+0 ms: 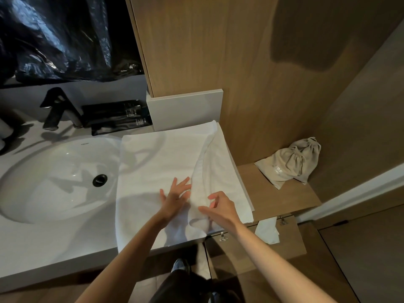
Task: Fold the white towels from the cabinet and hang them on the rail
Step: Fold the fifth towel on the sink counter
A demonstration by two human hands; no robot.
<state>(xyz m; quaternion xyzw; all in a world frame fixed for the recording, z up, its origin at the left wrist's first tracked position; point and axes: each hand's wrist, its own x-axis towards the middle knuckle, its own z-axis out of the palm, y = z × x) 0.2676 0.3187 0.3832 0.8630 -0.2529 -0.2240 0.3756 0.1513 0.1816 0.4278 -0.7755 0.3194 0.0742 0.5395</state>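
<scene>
While the white towel (157, 162) lies spread on the counter (43, 243) just right of the sink (54, 178), the left hand (175, 195) rests on it with fingers spread. The right hand (222, 207) curls its fingers over the towel's raised fold; whether they pinch it I cannot tell. A beige drawstring bag (290, 164) lies to the right.

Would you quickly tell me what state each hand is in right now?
Left hand: open, flat on the white towel.
Right hand: curled over the towel's fold; grip cannot be told.

Left hand (175, 194) flat, right hand (220, 206) curled
</scene>
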